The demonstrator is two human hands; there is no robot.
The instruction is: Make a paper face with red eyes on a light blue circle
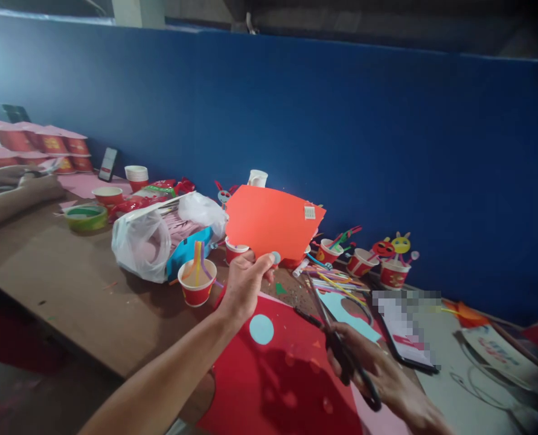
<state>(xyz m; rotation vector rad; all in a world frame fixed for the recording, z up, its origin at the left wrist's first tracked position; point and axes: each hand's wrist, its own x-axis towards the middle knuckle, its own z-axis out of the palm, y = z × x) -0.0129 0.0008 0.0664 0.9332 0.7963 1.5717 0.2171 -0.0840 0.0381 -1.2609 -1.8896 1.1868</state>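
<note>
Orange paper point(269, 217), pinched at lower edge by left hand point(244, 287), above table point(78, 260) toward far edge; grey disc point(276, 258) at thumb tip. Right hand point(380, 368) grasps scissors point(340, 350), spread blades slanting up-left, apart from paper.

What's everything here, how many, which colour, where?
Wall: one, blue, back
Table: one, brown, underneath
Phones: at least two, dark, left, right
Cups: many, mostly red, on table
Bug faces: at least three, mixed, back
Packaging: unclear count, red, left
Plastic bag: one, whitish, left
Tape roll: one, green, left
Craft stems: many, mixed, right
Cut sheet: one, aqua, right
Large sheet: one, red, bottom
Circle: one, aqua, on large sheet
Raised sheet: one, orange, centre
Disc: one, greyish, centre
Scissors: one, black, lower right
Neighbour's hands: two, bare, far left
Left hand: one, bare, centre
Right hand: one, bare, right
</note>
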